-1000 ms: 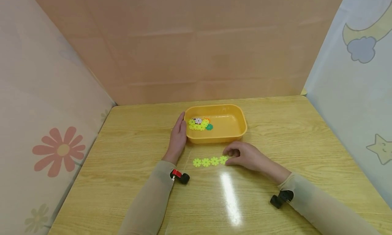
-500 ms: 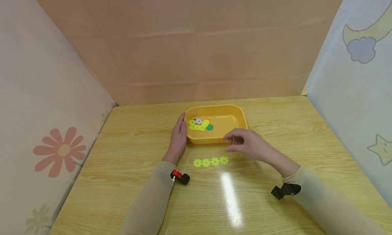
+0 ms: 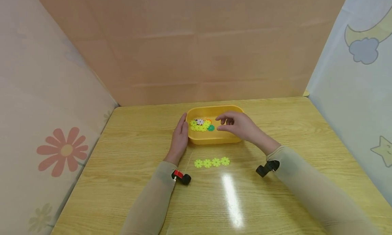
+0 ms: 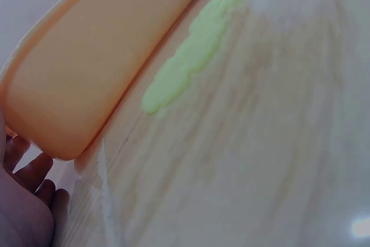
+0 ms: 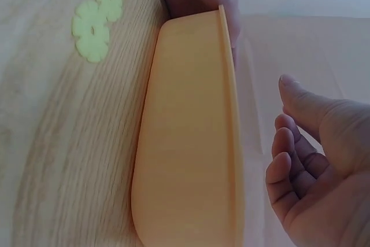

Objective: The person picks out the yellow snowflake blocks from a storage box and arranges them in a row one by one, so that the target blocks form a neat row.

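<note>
A yellow plastic basin [image 3: 215, 140] stands on the table. My left hand [image 3: 178, 139] rests along its left end, fingers extended against the wall in the head view. Above the right part of the basin hovers my right hand [image 3: 240, 124], thumb and fingers apart with nothing between them. Inside the basin's left part lies a pile of yellow snowflake discs [image 3: 199, 128], with a white disc [image 3: 200, 121] on top, a green disc [image 3: 211, 127] beside it and a bit of orange behind. In front of the basin, several joined yellow-green snowflake discs [image 3: 212, 162] lie flat in a row.
The wooden table [image 3: 137, 146] extends around the basin, with a bright light reflection in front. A pinkish-brown sheet [image 3: 196, 58] closes off the back. Patterned panels stand at the left [image 3: 18, 92] and right [image 3: 352, 102].
My right hand has left the right end of the disc row and moved up and away from me, over the basin. My left hand stays at the basin's left end.
</note>
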{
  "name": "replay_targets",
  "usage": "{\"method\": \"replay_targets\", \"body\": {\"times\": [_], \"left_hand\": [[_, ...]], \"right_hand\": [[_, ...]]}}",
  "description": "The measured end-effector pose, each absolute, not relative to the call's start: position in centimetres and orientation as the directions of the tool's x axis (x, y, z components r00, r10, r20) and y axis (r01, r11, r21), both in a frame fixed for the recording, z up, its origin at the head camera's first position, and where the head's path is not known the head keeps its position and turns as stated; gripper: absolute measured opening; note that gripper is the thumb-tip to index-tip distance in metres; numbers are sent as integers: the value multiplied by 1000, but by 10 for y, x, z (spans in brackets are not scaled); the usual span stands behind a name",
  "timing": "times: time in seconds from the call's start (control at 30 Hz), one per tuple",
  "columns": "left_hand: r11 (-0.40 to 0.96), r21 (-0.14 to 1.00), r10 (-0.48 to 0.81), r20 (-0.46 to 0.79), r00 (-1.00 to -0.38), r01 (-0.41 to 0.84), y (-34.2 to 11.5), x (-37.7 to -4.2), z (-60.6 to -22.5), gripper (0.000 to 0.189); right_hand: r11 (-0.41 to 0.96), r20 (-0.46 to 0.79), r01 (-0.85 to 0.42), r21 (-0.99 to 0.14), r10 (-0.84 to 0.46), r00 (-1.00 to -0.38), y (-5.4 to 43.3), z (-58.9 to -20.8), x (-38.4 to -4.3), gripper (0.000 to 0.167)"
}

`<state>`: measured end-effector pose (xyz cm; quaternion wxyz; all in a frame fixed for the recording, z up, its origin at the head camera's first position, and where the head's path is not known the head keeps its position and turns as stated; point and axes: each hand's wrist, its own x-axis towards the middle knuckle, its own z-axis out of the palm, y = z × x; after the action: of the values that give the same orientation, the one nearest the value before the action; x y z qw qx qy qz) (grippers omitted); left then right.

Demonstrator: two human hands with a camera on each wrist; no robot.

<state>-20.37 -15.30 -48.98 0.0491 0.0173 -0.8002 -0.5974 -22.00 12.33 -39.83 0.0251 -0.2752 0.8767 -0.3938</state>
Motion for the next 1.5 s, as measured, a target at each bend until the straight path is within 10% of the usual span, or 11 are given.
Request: {"method": "replay_targets", "body": {"times": [1.5], "left_hand": [[291,955,-81,72,-994,46,-153,-205,-490,55]], "right_hand": [[531,-28,-336,-778,-564,-825,82,-451,-298,39]]}}
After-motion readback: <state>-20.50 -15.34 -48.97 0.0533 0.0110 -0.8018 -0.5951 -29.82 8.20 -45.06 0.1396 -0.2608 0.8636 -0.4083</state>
